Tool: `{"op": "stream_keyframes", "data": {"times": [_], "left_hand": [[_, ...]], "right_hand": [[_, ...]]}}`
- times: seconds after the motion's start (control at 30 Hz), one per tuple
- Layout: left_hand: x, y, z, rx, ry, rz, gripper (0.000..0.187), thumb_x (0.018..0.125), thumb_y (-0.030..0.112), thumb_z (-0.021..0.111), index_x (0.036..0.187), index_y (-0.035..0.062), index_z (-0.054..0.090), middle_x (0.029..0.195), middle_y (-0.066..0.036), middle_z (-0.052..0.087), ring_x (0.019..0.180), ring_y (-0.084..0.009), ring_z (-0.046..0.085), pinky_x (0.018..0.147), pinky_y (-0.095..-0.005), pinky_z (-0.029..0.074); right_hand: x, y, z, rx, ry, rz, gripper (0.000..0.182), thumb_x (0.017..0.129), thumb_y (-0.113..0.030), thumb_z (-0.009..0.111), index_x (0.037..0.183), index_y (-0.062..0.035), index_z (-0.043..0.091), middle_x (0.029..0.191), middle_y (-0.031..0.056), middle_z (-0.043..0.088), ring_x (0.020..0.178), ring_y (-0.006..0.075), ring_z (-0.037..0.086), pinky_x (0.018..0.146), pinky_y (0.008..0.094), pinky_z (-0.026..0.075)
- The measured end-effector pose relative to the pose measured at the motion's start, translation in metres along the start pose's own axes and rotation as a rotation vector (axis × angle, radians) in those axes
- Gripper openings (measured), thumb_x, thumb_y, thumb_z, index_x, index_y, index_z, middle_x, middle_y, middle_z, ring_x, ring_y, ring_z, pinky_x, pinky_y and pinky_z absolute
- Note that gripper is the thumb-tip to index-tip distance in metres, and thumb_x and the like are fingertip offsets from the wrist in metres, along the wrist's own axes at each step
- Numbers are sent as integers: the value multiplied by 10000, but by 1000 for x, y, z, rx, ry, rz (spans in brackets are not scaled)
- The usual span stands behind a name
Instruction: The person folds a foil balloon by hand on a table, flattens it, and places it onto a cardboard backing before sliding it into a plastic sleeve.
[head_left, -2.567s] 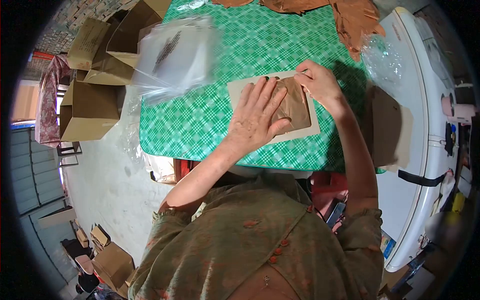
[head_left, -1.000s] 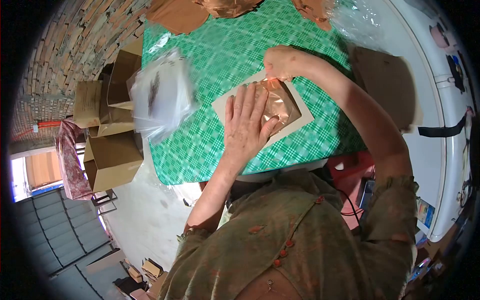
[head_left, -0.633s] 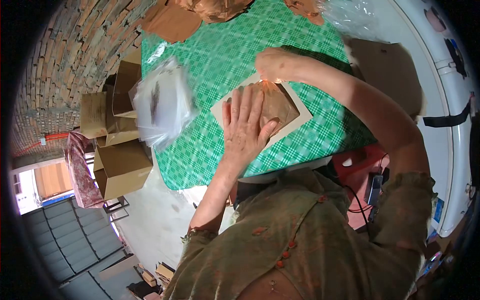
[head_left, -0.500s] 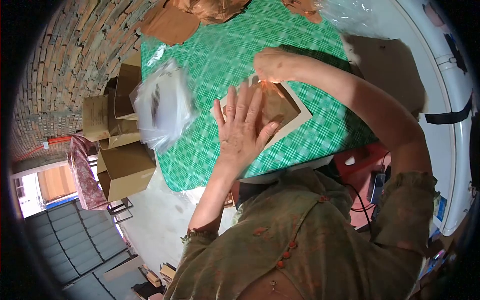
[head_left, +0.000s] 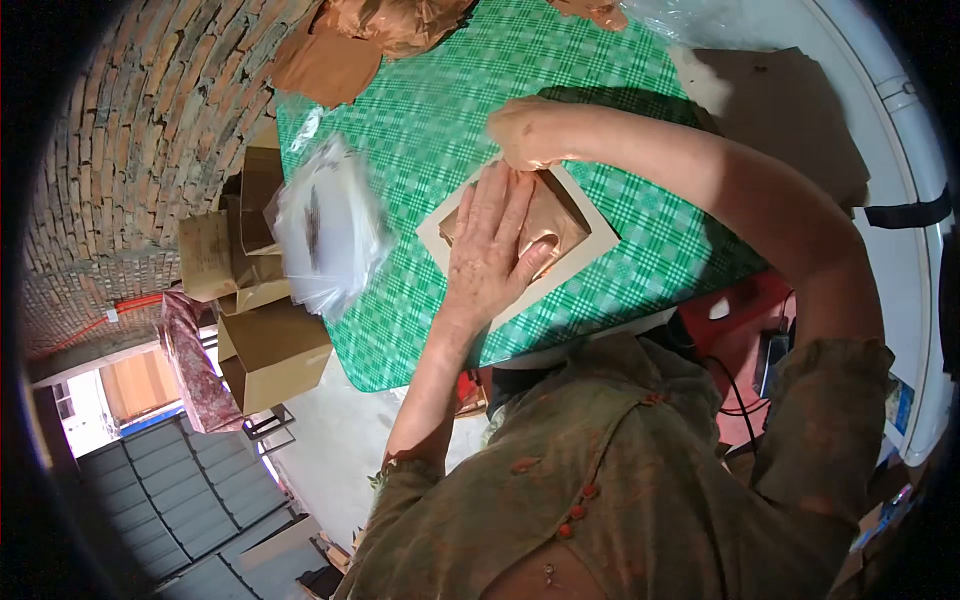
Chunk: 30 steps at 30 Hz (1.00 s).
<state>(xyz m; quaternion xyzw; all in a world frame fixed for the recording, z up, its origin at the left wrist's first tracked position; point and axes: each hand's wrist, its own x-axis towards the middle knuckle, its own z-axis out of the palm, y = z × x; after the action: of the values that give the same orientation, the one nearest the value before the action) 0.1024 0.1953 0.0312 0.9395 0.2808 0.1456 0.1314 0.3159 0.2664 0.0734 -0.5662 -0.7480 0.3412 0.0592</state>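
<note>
A beige square board [head_left: 605, 238] lies on the table with a shiny copper-coloured sheet [head_left: 575, 225] over its middle. Pressed flat across the left side of the sheet is my left hand [head_left: 488, 250], its fingers straight and close together, the thumb apart. My right hand [head_left: 530, 132] is curled at the board's far corner, just beyond my left fingertips. Its fingers point down and away, so what they pinch is hidden. Part of the sheet and the board's left side are covered by my left hand.
A green checked cloth [head_left: 395, 330] covers the table. On its left lies a stack of clear plastic bags [head_left: 335, 230], beside open cardboard boxes [head_left: 275, 350]. Brown crumpled material [head_left: 395, 20] sits at the far edge. A flat board [head_left: 790, 130] is at the right.
My left hand's spread fingers have drawn together and slid toward the far corner. My right hand has shifted slightly left. The camera view has tilted a little.
</note>
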Motion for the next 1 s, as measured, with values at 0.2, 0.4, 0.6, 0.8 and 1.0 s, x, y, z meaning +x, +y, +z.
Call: {"op": "stream_keyframes", "data": {"times": [0.2,0.4,0.6,0.8,1.0], "left_hand": [[2,2,2,47,-4,17,767,1059,546,539,1663,105,367,1718,-214,291,1582,-418,291,1279,-595,214],[1,1,4,81,-7,18,771,1054,543,546,1663,105,366,1722,-210,286,1586,-415,284,1282,-591,213],[0,2,4,82,-4,13,763,1053,528,558,1657,98,374,1722,-217,286,1590,-408,280,1288,-581,210],[1,4,4,74,14,12,757,1052,520,571,1648,91,388,1708,-231,309,1582,-410,300,1284,-580,226],[-1,2,5,81,30,23,756,1054,530,563,1646,93,389,1707,-233,310,1582,-413,298,1288,-580,220]], "right_hand": [[-9,-8,-8,-80,-21,23,146,699,40,702,820,107,749,834,264,737,786,371,758,601,458,586],[-13,8,9,-3,166,-96,104,795,25,646,772,84,728,794,226,735,664,305,737,555,461,585],[-34,9,8,324,85,145,233,916,10,622,1136,82,597,911,260,719,809,316,756,649,418,603],[-73,24,38,635,301,77,241,1042,-47,506,1242,79,557,1004,195,714,862,225,724,717,371,600],[-98,16,64,703,366,112,259,1039,-39,522,1220,48,686,1061,172,739,858,250,737,759,391,599]]}}
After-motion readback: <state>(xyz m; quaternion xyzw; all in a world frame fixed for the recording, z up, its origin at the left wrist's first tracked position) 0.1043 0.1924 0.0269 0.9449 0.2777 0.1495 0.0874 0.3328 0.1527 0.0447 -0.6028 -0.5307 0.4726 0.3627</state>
